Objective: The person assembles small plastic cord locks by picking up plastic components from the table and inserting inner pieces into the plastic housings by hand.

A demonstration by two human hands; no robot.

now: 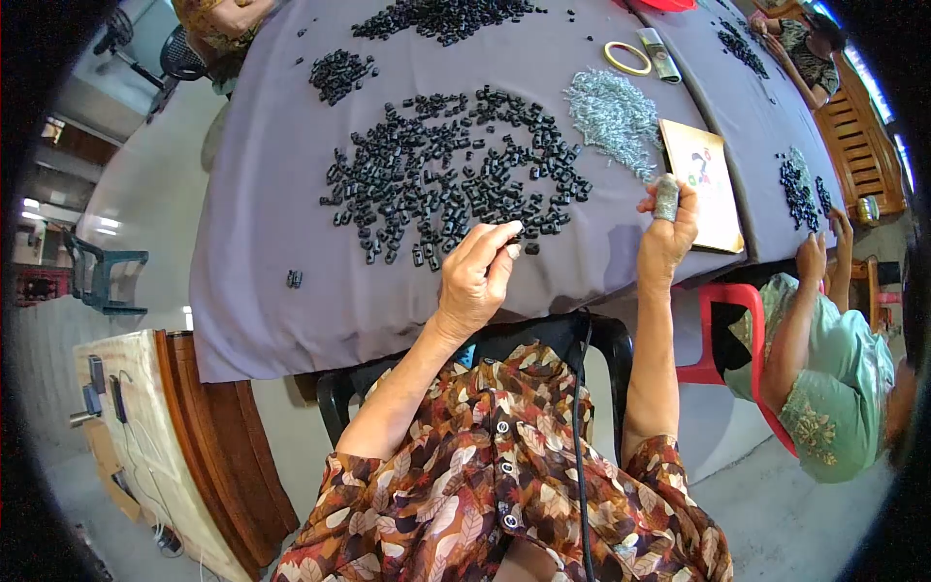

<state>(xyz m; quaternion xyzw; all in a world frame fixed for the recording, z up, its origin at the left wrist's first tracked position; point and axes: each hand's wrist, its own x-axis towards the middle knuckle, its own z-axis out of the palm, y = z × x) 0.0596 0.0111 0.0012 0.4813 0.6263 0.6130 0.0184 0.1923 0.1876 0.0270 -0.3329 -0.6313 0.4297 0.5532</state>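
Observation:
Many small black pieces [456, 184] lie in a wide spread on the grey-purple tablecloth [262, 213]. At their lower edge is my left hand [480, 272], its thumb and forefinger closed around a small black piece. My right hand [667, 228] is raised beside a pile of clear small parts [613, 116], with its fingers curled. A greyish wrapping or object [666, 198] shows at its thumb; what the fingers hold is too small to tell. Just right of that hand lies a flat book or board [703, 184] with a picture.
A yellow tape ring [627, 58] and a rolled packet [659, 55] lie beyond the clear parts. More black pieces [446, 17] are heaped at the far side. Other people sit around the table; one in green [824, 388] is at the right, near a red chair [713, 335].

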